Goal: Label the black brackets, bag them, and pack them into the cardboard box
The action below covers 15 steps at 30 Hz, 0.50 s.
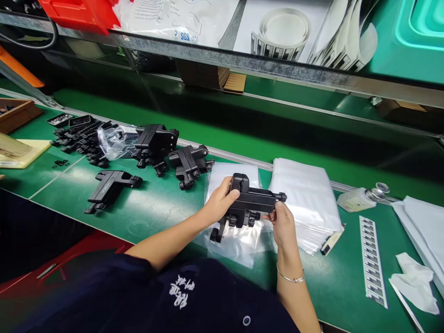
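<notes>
A black plastic clamp-like holder with several knobs [256, 200] is held up over clear plastic bags [239, 247] near the bench's front. My left hand [220, 200] is closed round its left end, thumb on top. At the other end, my right hand [283, 222] pinches the body just below the end knob [280, 197]. To the left, a similar black holder [111, 187] lies alone on the green bench. Stacked behind it are more black holders [154, 141], with another pile [190, 164] beside them. What the holder's underside looks like is hidden.
Right of my hands lies a thick stack of clear bags [305, 199], with a box cutter [333, 240] at its corner. Farther right are a pump bottle [357, 200] and a label strip [373, 261]. Small black parts [83, 138] fill the left. A metal shelf edge [222, 58] crosses overhead.
</notes>
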Available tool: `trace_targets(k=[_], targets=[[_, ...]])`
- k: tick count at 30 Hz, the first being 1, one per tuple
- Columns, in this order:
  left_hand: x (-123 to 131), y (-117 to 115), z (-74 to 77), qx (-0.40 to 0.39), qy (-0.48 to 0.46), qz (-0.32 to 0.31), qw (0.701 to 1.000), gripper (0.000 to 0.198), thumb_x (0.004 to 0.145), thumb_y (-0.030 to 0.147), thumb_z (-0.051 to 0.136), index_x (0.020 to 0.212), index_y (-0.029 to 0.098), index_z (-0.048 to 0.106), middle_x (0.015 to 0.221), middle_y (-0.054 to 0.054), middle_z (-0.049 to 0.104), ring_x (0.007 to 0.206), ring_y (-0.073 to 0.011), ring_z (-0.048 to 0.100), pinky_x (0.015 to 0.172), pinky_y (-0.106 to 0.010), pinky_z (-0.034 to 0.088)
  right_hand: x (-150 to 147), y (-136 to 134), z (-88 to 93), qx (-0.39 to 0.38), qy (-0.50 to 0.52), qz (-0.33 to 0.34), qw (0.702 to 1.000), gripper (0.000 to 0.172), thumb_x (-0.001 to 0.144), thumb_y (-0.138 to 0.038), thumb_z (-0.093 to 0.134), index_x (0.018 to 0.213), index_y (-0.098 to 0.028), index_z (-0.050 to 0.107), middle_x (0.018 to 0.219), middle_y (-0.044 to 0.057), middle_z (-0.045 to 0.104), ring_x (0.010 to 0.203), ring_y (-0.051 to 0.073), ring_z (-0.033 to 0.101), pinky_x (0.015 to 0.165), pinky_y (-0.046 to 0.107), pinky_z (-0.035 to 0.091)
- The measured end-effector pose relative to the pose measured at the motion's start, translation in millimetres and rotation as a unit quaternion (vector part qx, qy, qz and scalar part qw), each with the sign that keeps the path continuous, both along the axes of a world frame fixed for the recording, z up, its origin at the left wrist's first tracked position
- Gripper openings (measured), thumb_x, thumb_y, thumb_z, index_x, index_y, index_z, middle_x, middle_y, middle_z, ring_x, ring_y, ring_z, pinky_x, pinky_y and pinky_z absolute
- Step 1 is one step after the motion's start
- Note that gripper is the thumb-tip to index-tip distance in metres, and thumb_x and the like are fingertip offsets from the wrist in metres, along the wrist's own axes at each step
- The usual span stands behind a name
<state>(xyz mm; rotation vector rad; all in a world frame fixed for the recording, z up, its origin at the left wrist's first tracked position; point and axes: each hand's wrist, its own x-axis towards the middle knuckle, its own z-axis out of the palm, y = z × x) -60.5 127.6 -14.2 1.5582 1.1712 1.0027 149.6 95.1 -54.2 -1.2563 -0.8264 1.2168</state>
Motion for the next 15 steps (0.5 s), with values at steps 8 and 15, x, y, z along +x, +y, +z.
trace_targets(k=[8,15], targets=[[-3.4,1.4,-4.0,0.004,0.009,0.005,1.0,0.062,0.089,0.069,0.039,0.12,0.017,0.048,0.104,-0.008,0.063,0.104,-0.0278,0.057,0.088,-0.038,0.045,-1.9,1.1,-4.6,-0.022,-0.022,-0.005,1.0,0.057,0.071,-0.075,0.064,0.061,-0.021,0.049,0.058,-0.005,0.041,0.054,0.011,0.043,0.051,0.027,0.051],[-4.5,3.2,-3.6,-0.012,0.018,-0.001,1.0,0.057,0.09,0.066,0.039,0.118,0.017,0.049,0.103,-0.007,0.062,0.101,-0.0267,0.057,0.087,-0.037,0.045,-2.6,3.9,-7.3,-0.027,-0.025,0.003,0.999,0.054,0.07,-0.072,0.067,0.067,-0.019,0.06,0.06,-0.003,0.049,0.056,0.013,0.048,0.051,0.027,0.05]])
